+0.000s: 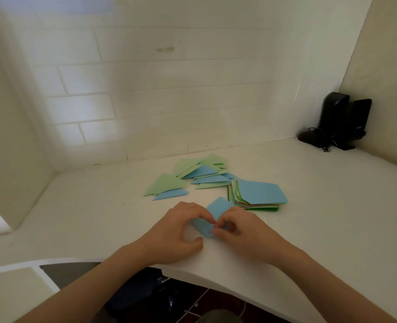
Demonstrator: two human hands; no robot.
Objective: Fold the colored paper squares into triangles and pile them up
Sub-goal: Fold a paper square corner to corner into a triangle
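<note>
A white counter (309, 206) was seen set into a corner of white tiled wall (146, 101), its near edge curved and cut off by the lower frame. At the far right corner a pair of black speakers (342, 120) was stood against the wall with a tangled cord; a small pale label could be made out on the right-hand unit, but no writing on it could be read.

Toward the back of the counter, a loose spread of folded triangles (197, 176) in pale green and blue was laid out, several overlapping, with a separate green-and-blue few lying just to its left. Just beside these on the right, a stack of unfolded squares (258, 194) was kept, topped by a blue sheet; green and orange-red edges were shown beneath it, though the count of sheets could not be told.

In front of the stack, a single blue paper square (218, 209) was held on the counter between both hands, its lower half largely hidden by fingers. The left hand (176, 234) was curled, its fingertips pressed onto the sheet's left part. The right hand (241, 231) was curled too, thumb and forefinger pinched on the paper's near corner. Whether a crease had been made could not be told.

Dark, blurred shapes were glimpsed beneath the counter edge and could not be identified.
</note>
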